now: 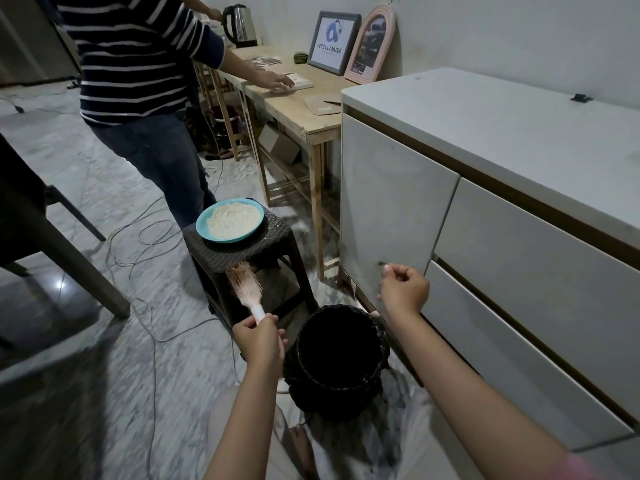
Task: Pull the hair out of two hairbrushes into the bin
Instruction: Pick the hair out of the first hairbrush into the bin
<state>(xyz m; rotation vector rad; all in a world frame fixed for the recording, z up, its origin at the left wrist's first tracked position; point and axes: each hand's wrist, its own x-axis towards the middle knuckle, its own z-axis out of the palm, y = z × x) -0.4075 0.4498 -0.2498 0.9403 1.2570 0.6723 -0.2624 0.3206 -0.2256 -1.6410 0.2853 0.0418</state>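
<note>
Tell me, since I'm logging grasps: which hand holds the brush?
The left hand grips the pink brush by its handle. The right hand only pinches a small dark tuft above the bin.

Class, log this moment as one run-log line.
left hand: grips pink hairbrush | right hand: pinches hair | bin: below

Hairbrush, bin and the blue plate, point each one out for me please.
hairbrush [244, 280], head view, on the bristle head.
bin [375, 325], head view, on its right rim.
blue plate [202, 227], head view, on the bare left rim.
</note>
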